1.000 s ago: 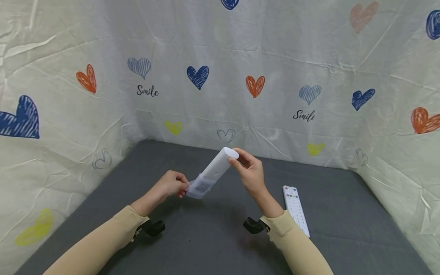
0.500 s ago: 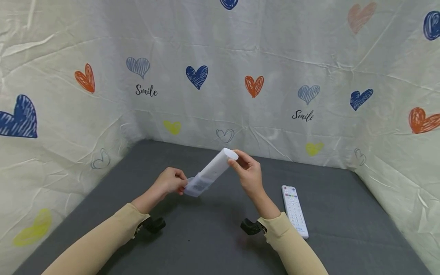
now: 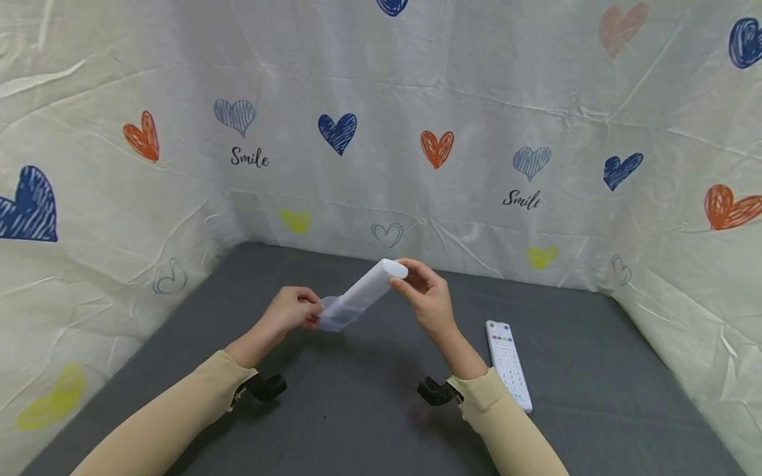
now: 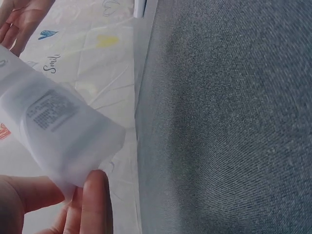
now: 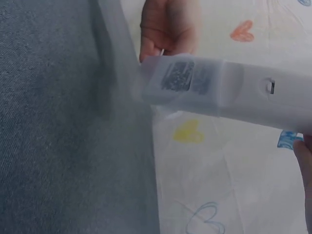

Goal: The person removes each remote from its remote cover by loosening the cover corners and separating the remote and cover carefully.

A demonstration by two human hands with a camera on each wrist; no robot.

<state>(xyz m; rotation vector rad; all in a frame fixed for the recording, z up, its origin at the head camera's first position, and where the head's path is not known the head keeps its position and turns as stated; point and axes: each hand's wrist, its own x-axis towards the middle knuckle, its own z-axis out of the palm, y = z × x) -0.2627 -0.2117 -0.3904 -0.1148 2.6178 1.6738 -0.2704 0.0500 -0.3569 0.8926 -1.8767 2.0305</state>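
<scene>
Both hands hold a white remote control (image 3: pixel 364 294) inside a translucent silicone sleeve (image 4: pixel 53 124) above the grey table (image 3: pixel 357 396). My left hand (image 3: pixel 292 314) pinches the loose lower end of the sleeve (image 3: pixel 329 318). My right hand (image 3: pixel 425 294) grips the upper end of the remote (image 5: pixel 273 95) between thumb and fingers. A printed label on the remote's back shows through the sleeve (image 5: pixel 185 78). The remote slants up from lower left to upper right, off the table.
A second white remote (image 3: pixel 508 362) with coloured buttons lies face up on the table to the right of my right forearm. White cloth with heart prints (image 3: pixel 381 145) walls the table on three sides. Black wrist camera mounts (image 3: pixel 264 387) sit under both sleeves.
The held remote has turned slightly, so its label faces away from the head camera. The left hand has shifted a little up and left along the sleeve's end.
</scene>
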